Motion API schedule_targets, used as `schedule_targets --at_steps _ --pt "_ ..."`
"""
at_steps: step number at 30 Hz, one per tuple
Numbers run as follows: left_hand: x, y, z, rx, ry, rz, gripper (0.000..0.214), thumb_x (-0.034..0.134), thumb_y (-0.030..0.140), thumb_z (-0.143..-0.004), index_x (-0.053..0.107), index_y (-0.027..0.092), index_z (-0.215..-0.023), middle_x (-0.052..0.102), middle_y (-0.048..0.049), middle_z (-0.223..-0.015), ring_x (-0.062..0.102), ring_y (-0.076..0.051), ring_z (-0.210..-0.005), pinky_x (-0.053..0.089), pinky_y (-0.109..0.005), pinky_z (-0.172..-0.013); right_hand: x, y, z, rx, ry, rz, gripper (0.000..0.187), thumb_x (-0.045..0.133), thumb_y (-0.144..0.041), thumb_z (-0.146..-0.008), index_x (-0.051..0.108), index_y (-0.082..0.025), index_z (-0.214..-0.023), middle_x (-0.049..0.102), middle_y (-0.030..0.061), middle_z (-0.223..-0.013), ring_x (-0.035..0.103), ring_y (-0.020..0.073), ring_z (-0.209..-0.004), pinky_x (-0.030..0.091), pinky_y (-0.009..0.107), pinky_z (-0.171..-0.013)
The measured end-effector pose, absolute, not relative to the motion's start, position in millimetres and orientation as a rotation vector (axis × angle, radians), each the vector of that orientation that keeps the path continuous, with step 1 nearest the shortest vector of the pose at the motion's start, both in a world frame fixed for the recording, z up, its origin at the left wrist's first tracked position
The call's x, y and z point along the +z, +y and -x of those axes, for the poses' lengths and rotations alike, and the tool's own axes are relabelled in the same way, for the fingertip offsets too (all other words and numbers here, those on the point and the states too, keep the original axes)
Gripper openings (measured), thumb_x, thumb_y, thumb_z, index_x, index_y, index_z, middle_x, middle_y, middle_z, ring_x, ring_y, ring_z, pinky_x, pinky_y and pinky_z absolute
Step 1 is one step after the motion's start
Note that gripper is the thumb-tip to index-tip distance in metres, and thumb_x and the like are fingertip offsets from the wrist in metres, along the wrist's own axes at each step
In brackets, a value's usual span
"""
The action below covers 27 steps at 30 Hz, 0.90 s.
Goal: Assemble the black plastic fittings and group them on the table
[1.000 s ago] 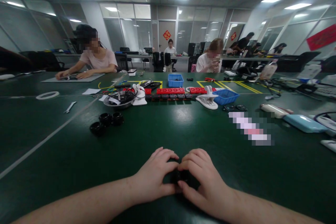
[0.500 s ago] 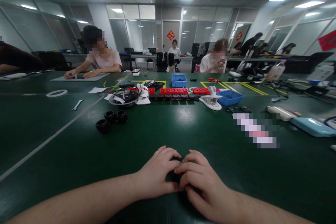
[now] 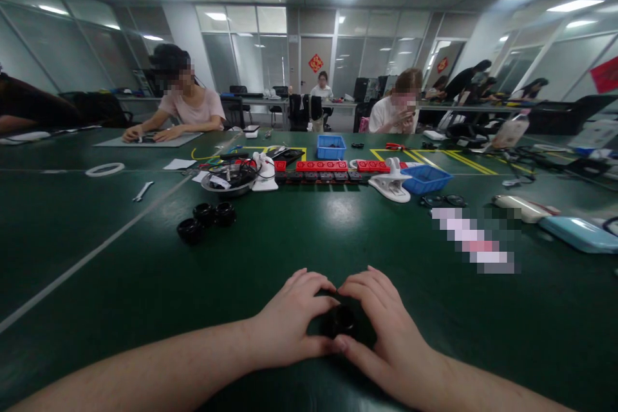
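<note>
Low over the green table (image 3: pixel 290 238), a small shiny black round piece (image 3: pixel 342 320) sits between my two hands. My left hand (image 3: pixel 290 315) is closed around its left side, thumb at the near edge and index finger at the far edge. My right hand (image 3: pixel 391 335) curves around the other side, its thumb tip on the near rim and its fingers arched over the far side. A gap shows between the right palm and the piece. Both hands' fingertips hide much of it. Several similar black round pieces (image 3: pixel 205 217) stand together farther forward on the left.
Ahead lie a row of red socket blocks (image 3: pixel 321 166), a metal bowl (image 3: pixel 226 190) of cables, white clamps (image 3: pixel 391 187), and blue bins (image 3: pixel 425 179). A wrench (image 3: pixel 143 190) and white ring (image 3: pixel 105 169) lie left; eyeglasses (image 3: pixel 443 201) and a light-blue case (image 3: pixel 577 234) right. Co-workers sit opposite.
My right hand's fingers have swung forward and spread away from the black piece, uncovering its top. The left hand keeps its place around it.
</note>
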<state>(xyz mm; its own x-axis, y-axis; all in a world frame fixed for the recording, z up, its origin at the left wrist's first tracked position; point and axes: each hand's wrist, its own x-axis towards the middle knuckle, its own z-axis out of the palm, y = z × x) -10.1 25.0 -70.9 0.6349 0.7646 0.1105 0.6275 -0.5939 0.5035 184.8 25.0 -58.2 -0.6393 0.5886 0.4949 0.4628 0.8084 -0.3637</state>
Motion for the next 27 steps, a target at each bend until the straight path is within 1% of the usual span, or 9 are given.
schedule_targets --at_steps 2,4,7,12,15,19,21,25,27 --pt "-70.4 24.8 9.9 0.436 1.103 -2.433 0.036 0.064 0.042 -0.072 0.059 0.025 -0.104 0.052 -0.0052 -0.114 0.045 -0.025 -0.11 0.023 -0.049 -0.102 -59.4 25.6 -183.1 0.294 -2.339 0.824 0.032 0.057 -0.035 -0.076 0.049 -0.016 -0.1 0.057 0.0084 -0.092 0.052 0.0225 -0.087 0.041 0.044 -0.08" --pt "-69.9 24.5 9.3 0.431 1.103 -2.433 0.035 0.065 0.041 -0.072 0.06 0.024 -0.102 0.052 -0.0053 -0.114 0.045 -0.025 -0.109 0.023 -0.048 -0.102 -59.2 25.4 -182.1 0.34 -2.329 0.853 0.027 0.057 -0.033 -0.076 0.051 -0.016 -0.096 0.056 0.0072 -0.088 0.051 0.0213 -0.082 0.041 0.04 -0.073" --pt "-68.8 23.9 8.0 0.418 1.123 -2.434 0.034 0.066 0.038 -0.071 0.06 0.023 -0.101 0.052 -0.0056 -0.114 0.044 -0.025 -0.11 0.022 -0.048 -0.103 -58.0 24.1 -181.7 0.416 -2.359 0.877 0.018 0.055 -0.029 -0.077 0.053 -0.016 -0.088 0.056 0.0058 -0.083 0.049 0.0198 -0.078 0.039 0.038 -0.07" --pt "-67.9 24.4 7.0 0.376 1.135 -2.432 0.036 0.066 0.036 -0.071 0.059 0.023 -0.104 0.051 -0.0062 -0.116 0.042 -0.026 -0.112 0.022 -0.049 -0.103 -56.7 23.0 -182.3 0.469 -2.391 0.856 0.016 0.053 -0.025 -0.076 0.055 -0.016 -0.089 0.055 0.0061 -0.087 0.047 0.0195 -0.082 0.038 0.039 -0.075" --pt "-69.1 25.2 7.0 0.374 1.127 -2.428 0.037 0.066 0.036 -0.071 0.058 0.025 -0.106 0.051 -0.0054 -0.116 0.043 -0.026 -0.112 0.021 -0.05 -0.103 -55.7 22.3 -182.4 0.461 -2.4 0.786 0.017 0.05 -0.019 -0.075 0.055 -0.016 -0.091 0.056 0.0061 -0.089 0.047 0.0191 -0.085 0.038 0.038 -0.077" --pt "-71.1 25.1 7.1 0.394 1.139 -2.424 0.034 0.068 0.035 -0.069 0.059 0.026 -0.101 0.051 -0.0046 -0.115 0.043 -0.025 -0.111 0.021 -0.051 -0.103 -53.8 21.4 -181.9 0.469 -2.411 0.66 0.02 0.045 -0.012 -0.073 0.054 -0.016 -0.09 0.058 0.0059 -0.09 0.046 0.0183 -0.086 0.038 0.036 -0.079" --pt "-70.9 24.7 6.9 0.396 1.143 -2.421 0.032 0.069 0.035 -0.069 0.06 0.026 -0.098 0.051 -0.0044 -0.115 0.043 -0.026 -0.111 0.022 -0.05 -0.102 -53.6 21.3 -181.7 0.468 -2.416 0.623 0.021 0.043 -0.011 -0.073 0.054 -0.016 -0.09 0.059 0.0055 -0.089 0.046 0.0184 -0.087 0.038 0.036 -0.08" --pt "-69.1 24.1 5.6 0.375 1.153 -2.428 0.038 0.07 0.033 -0.068 0.058 0.027 -0.104 0.051 -0.004 -0.116 0.043 -0.026 -0.112 0.022 -0.049 -0.103 -56.3 21.9 -182.0 0.468 -2.408 0.552 0.023 0.043 -0.011 -0.069 0.054 -0.018 -0.088 0.061 0.0038 -0.09 0.046 0.0186 -0.09 0.036 0.038 -0.086" --pt "-69.1 23.9 5.0 0.371 1.156 -2.434 0.037 0.069 0.034 -0.069 0.059 0.026 -0.104 0.051 -0.0041 -0.116 0.043 -0.026 -0.112 0.022 -0.05 -0.103 -58.1 22.3 -182.2 0.472 -2.399 0.518 0.023 0.043 -0.01 -0.066 0.054 -0.018 -0.085 0.061 0.0028 -0.092 0.046 0.0181 -0.091 0.034 0.038 -0.089"
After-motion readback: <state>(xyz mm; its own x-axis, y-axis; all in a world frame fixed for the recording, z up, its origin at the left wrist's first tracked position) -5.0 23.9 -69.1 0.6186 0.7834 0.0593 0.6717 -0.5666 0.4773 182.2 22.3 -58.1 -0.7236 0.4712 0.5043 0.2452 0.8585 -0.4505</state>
